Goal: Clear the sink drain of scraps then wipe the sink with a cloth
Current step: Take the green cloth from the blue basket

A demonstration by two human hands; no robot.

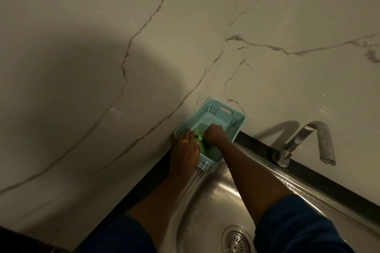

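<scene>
L hand [185, 147] lies w/ fingers straight along the left rim of the blue basket [236, 114], prob. pinning it so it won't skid while the other hand works. R hand [213, 134] is down inside, knuckles up, fingers curled round green stuff [200, 144]. Scraps or cloth, can't tell in this light. The basket sits on the sink [216, 201] ledge, tucked into the corner vs the marble wall [185, 47], so back & left are blocked. Its near corner reaches the ribbed slope. The drain [236, 240] is low in view btw the forearms, and the strainer looks bare of scraps. The tap [316, 139] hangs well off right, clear of both arms. Open room looks to be straight back over the bowl.
</scene>
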